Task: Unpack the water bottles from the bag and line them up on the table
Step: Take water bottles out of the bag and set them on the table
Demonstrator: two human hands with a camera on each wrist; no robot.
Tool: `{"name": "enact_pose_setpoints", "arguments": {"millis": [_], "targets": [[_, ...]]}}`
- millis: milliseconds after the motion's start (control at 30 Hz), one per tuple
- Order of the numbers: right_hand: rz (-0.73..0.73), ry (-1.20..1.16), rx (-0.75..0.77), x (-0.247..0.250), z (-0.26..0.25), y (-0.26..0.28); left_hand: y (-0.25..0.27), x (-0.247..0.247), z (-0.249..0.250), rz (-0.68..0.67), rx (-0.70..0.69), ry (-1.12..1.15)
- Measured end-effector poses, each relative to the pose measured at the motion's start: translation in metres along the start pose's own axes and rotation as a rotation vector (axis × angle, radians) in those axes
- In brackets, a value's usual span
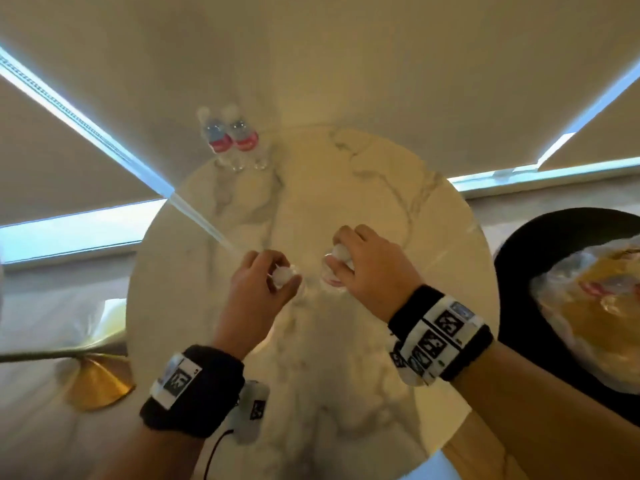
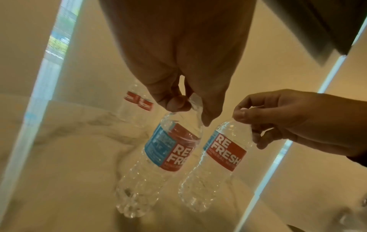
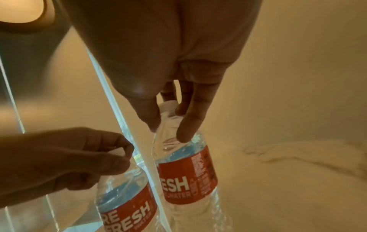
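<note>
At the far left edge of the round marble table (image 1: 398, 209), two water bottles (image 1: 230, 138) stand upright and touching side by side, red-and-blue labels facing the person.

Nearer the middle, the left hand (image 1: 258, 289) pinches the white cap and neck of a third bottle (image 2: 158, 150) between thumb and curled fingers (image 2: 174, 103); the bottle hangs tilted, its base down toward the marble (whether it touches the surface cannot be told).

Just beside it on the right, the right hand (image 1: 367, 265) grips a fourth bottle (image 3: 184, 171) at the top, thumb on one side of the neck and fingers (image 3: 188, 125) reaching down over the shoulder on the other. Its label reads "REFRESH" in white on red. The two held bottles are close together but apart, well clear of the pair at the far edge.

Both wrists wear black bands with printed markers.

At the far right, off the table, a clear plastic bag (image 1: 585, 306) lies on a dark round seat (image 1: 540, 237), with at least one more red-labelled bottle blurred inside it.
</note>
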State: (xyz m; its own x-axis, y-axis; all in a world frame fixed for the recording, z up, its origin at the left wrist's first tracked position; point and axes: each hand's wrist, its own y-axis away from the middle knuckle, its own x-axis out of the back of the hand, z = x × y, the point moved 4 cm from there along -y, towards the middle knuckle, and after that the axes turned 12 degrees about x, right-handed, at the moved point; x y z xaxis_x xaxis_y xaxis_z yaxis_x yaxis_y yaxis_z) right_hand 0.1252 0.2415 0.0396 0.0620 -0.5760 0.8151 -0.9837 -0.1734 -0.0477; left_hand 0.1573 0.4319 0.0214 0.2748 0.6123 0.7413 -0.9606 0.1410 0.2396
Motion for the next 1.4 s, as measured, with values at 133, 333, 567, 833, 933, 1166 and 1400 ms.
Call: {"name": "enact_pose_setpoints", "arguments": {"millis": [133, 333, 567, 833, 933, 1166, 1400], "targets": [[-0.088, -0.007, 0.035, -0.050, -0.026, -0.042, -0.020, 0.023, -0.038, -0.008, 0.008, -0.039], [-0.115, 0.028, 0.037, -0.068, -0.034, -0.050, -0.028, 0.028, -0.049, -0.030, 0.005, 0.011], [-0.225, -0.055, -0.044, -0.043, -0.026, -0.041, -0.016, 0.045, -0.030, -0.003, 0.014, -0.135], [0.271, -0.024, -0.343, 0.073, 0.092, 0.132, 0.075, 0.001, 0.153, 0.110, -0.443, 0.037], [0.323, 0.096, -0.559, 0.109, 0.157, 0.214, 0.095, -0.091, 0.225, -0.130, -0.603, 0.053], [0.383, 0.124, -0.923, 0.163, 0.316, 0.320, 0.079, -0.337, 0.344, -0.440, -0.761, -0.351], [0.203, 0.269, -1.022, 0.162, 0.397, 0.323, 0.048, -0.443, 0.369, -0.322, -0.837, -0.732]]}}
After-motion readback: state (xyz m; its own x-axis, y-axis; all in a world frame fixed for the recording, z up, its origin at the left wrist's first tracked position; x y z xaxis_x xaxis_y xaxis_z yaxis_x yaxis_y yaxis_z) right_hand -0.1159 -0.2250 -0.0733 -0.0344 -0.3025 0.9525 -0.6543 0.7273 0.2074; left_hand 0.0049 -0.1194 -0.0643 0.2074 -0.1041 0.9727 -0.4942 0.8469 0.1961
